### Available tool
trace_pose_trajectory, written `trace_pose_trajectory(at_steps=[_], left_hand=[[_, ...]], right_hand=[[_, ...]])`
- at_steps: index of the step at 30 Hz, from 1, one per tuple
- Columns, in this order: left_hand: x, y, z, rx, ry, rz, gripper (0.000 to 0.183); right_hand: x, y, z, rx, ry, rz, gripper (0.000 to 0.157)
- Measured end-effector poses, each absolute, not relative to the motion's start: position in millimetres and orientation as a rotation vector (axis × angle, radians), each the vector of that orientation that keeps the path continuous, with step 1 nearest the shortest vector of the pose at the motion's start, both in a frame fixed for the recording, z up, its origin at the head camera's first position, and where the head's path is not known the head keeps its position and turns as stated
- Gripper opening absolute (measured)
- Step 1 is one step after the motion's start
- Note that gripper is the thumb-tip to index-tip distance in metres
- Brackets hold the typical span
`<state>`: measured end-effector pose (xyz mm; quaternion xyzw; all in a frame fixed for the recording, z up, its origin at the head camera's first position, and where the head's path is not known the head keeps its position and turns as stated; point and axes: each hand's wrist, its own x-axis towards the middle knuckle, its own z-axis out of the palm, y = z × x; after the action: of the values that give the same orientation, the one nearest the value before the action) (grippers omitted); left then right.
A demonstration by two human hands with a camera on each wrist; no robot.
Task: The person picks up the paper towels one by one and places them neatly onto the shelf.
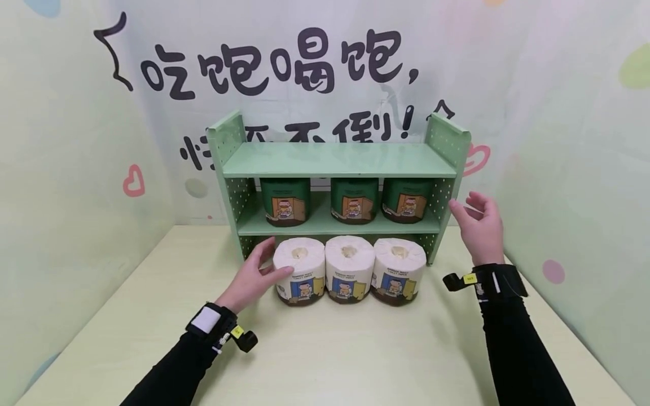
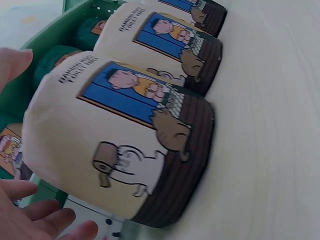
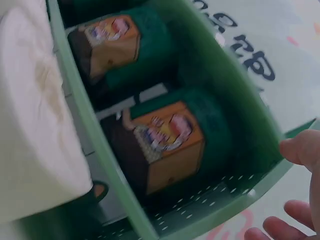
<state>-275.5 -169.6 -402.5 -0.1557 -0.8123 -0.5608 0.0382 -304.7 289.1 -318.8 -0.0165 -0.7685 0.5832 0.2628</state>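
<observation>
Three white toilet paper rolls stand upright side by side on the table, in front of a green shelf: the left roll [image 1: 299, 273], the middle roll [image 1: 349, 270] and the right roll [image 1: 398, 273]. My left hand [image 1: 256, 277] is at the left roll's left side, thumb and fingers spread. In the left wrist view the fingers [image 2: 47, 215] look apart from that roll [image 2: 117, 130]; any contact is unclear. Beside the right panel of the shelf [image 1: 325, 160] my right hand [image 1: 482, 228] is raised, fingers loosely bent and holding nothing. Its thumb [image 3: 302, 147] overlaps the panel's edge; touch cannot be told.
Inside the shelf, three green-wrapped rolls stand on the middle board: a left one [image 1: 285, 202], a centre one [image 1: 354, 201] and a right one [image 1: 406, 200], with a wider gap after the left. A printed backdrop [image 1: 325, 62] rises behind the pale table [image 1: 345, 355].
</observation>
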Motion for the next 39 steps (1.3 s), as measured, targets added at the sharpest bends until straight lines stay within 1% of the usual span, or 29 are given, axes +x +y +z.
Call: trace_pose_trajectory(at_steps=[4, 7, 10, 14, 17, 22, 26, 29, 34, 36, 39], left_hand=[[-278.3, -167.1, -410.6, -0.473, -2.512, -1.747, 0.101], [-281.9, -164.8, -415.6, -0.49, -2.541, -1.717, 0.106], [-284.9, -162.4, -417.9, -0.475, -2.559, -1.698, 0.11], [-286.4, -159.7, -417.4, -0.444, -2.567, -1.69, 0.109], [-280.7, -156.5, -407.9, -0.465, -2.577, -1.674, 0.108], [-267.2, -151.2, -389.7, -0.523, -2.586, -1.654, 0.106], [-263.9, -151.9, -387.2, -0.544, -2.599, -1.648, 0.108], [-263.6, -153.3, -387.0, -0.557, -2.603, -1.654, 0.107], [-279.7, -161.4, -407.4, -0.57, -2.617, -1.644, 0.106], [-286.7, -165.3, -415.8, -0.574, -2.626, -1.638, 0.108], [-287.8, -168.4, -416.1, -0.564, -2.646, -1.624, 0.109]], right_hand=[[-318.5, 294.5, -334.6, -0.048, -2.2, 1.588, 0.086], [-327.6, 296.2, -345.6, -0.028, -2.252, 1.602, 0.09], [-335.1, 293.9, -353.5, 0.022, -2.29, 1.605, 0.084], [-343.2, 288.2, -360.6, 0.117, -2.342, 1.591, 0.068], [-347.0, 287.2, -364.1, 0.148, -2.359, 1.564, 0.059], [-349.4, 291.3, -368.3, 0.112, -2.395, 1.435, 0.05], [-349.2, 292.8, -370.6, 0.09, -2.427, 1.312, 0.043], [-347.4, 291.5, -370.0, 0.082, -2.447, 1.258, 0.042], [-346.1, 292.1, -370.4, 0.102, -2.463, 1.261, 0.041], [-346.0, 292.7, -371.4, 0.114, -2.466, 1.258, 0.041], [-344.9, 292.0, -371.8, 0.13, -2.471, 1.254, 0.041]])
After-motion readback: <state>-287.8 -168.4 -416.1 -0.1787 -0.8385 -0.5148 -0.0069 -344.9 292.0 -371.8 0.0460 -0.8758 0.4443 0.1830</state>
